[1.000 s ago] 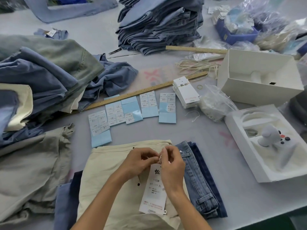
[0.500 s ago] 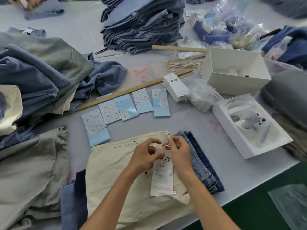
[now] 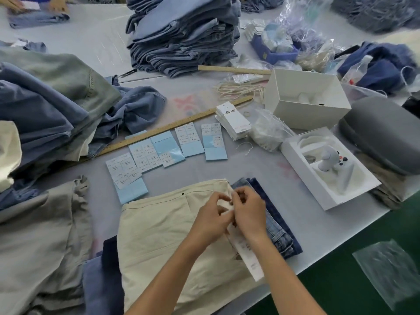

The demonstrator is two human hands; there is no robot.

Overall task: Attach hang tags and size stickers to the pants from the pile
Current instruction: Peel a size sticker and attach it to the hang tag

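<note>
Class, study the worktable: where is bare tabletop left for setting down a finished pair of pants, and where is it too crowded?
Free: the far-left stretch between the denim stack and the heap; a strip between the sticker sheets and the cream pants; the edge right of the folded jeans, below the white tray. Crowded: around the tags, bags and box.

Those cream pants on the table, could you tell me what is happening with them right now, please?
A person is fastening a long white paper hang tag to the waistband corner of the folded cream cotton pants. The left hand and right hand meet at the tag's top end, fingers pinching there. The tag hangs down over the pants. Light blue sticker sheets lie in a row beyond, beside a stack of white tags.
</note>
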